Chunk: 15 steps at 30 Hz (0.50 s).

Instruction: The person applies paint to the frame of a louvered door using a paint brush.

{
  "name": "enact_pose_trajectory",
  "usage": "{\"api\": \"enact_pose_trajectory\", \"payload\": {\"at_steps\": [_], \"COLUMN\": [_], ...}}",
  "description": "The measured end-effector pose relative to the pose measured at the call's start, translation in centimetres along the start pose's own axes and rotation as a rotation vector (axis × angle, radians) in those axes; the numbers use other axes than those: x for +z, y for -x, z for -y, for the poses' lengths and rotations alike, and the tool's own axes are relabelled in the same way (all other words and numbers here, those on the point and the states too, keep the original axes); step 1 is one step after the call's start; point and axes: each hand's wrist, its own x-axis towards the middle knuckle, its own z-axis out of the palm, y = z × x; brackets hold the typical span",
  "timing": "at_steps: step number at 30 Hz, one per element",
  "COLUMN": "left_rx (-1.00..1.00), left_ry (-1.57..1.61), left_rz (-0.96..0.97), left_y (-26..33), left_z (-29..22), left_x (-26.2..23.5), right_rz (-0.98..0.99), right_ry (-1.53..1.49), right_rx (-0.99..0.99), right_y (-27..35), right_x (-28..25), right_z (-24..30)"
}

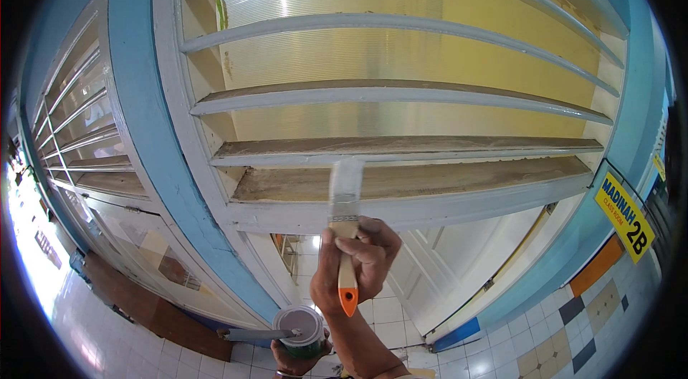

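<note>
Pale grey paint (296, 319) sits in a can (308, 348) held low by the left hand (289, 363), its fingers wrapped round the side; a grey stick (254, 334) lies over the rim. Above it, the right hand (364, 258) pinches a paintbrush (345, 228) by its wooden handle, orange tip downward, bristles up at the white window slats (401, 95); whether they touch cannot be told. Beyond the slats stands a yellowish ribbed panel (416, 56), with a blue wall (130, 85) to either side.

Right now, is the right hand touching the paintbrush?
Touching. The head view shows the right hand gripping the paintbrush, its fingers curled around the wooden handle with no gap visible.
</note>
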Motion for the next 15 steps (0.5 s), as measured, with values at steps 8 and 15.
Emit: {"api": "enact_pose_trajectory", "payload": {"at_steps": [8, 15], "left_rx": [-0.043, -0.091], "left_ry": [0.106, 0.018], "left_rz": [0.15, 0.193], "left_y": [0.1, 0.4], "left_z": [-0.3, 0.0], "left_x": [-0.1, 3.1], "right_rz": [0.052, -0.142], "right_ry": [-0.09, 0.033], "right_rx": [0.034, -0.089], "right_y": [-1.5, -4.6], "right_x": [-1.0, -4.4], "right_z": [0.1, -3.1]}}
